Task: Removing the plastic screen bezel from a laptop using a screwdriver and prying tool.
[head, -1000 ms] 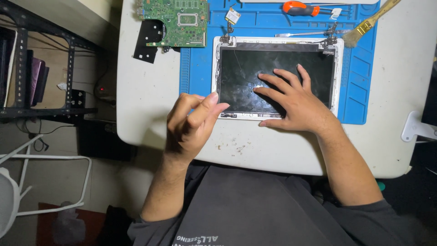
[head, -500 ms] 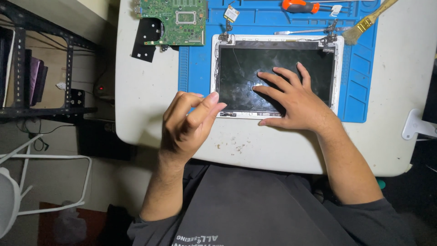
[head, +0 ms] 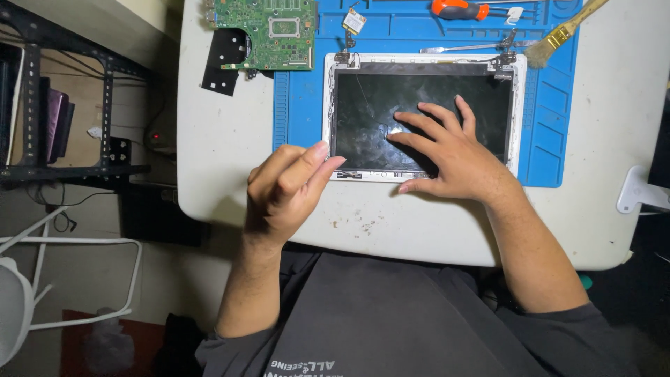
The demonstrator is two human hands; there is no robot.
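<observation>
A laptop display panel [head: 370, 105] with a dark screen and white frame lies on a blue work mat [head: 300, 119]. My right hand [head: 447, 153] rests flat on the lower right of the screen, fingers spread, holding nothing. My left hand [head: 286, 188] hovers over the white table [head: 223, 153] just left of the panel's lower left corner. Its fingers are drawn together against the thumb. Whether something tiny sits between the fingertips is not visible.
A green circuit board [head: 269, 31] and a black plastic piece [head: 225, 59] lie at the table's far left. On the mat's far edge are a small card [head: 354, 21], an orange-handled screwdriver [head: 457, 8], a thin metal tool [head: 460, 48] and a brush [head: 558, 35]. A metal shelf [head: 70, 91] and a white chair [head: 42, 279] stand to the left.
My left hand has shifted slightly up and toward the panel's corner, fingers still drawn together. My right hand stays flat on the screen.
</observation>
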